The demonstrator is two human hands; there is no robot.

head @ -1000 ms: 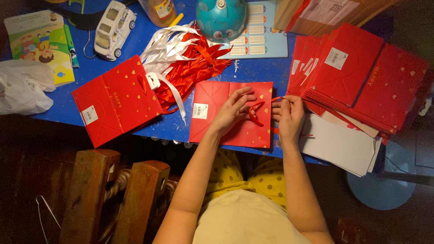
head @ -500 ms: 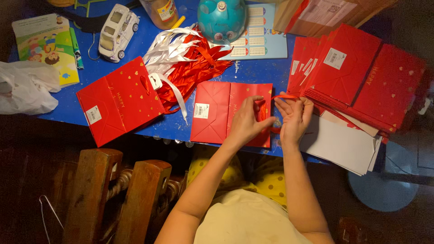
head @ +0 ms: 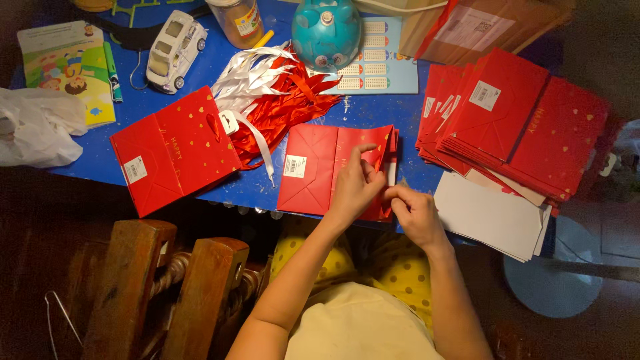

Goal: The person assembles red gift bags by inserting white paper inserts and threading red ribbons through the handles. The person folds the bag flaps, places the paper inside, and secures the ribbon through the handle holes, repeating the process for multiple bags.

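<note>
Flat red paper gift bag (head: 313, 170), white sticker on its base panel, lying on the blue worktop (head: 373, 113) at the near edge, partly overhanging it. Left hand (head: 357, 187) resting on the bag's right half, fingers pinching its top edge. Right hand (head: 415, 213) just beside, fingertips closed on the bag's right border, touching the left hand.

To the left: second red gift bag (head: 175, 150) with gold hearts, lying tilted, handle ribbon showing. Between the two bags: heap of red and white ribbons (head: 273, 100), one white strand trailing to the near edge.

To the right: fanned stack of flat red bags (head: 513, 120), close to the right hand; white card sheets (head: 490, 213) underneath, jutting past the edge.

Far side: teal round toy (head: 327, 33), printed chart sheet (head: 377, 70) beneath it, jar (head: 237, 20), white toy car (head: 175, 50), green marker (head: 112, 70), picture book (head: 67, 63), crumpled white plastic bag (head: 33, 127), brown cardboard box (head: 487, 23).

Near side, below the edge: wooden chair back (head: 160, 287); yellow dotted fabric (head: 393, 267) on the lap.
</note>
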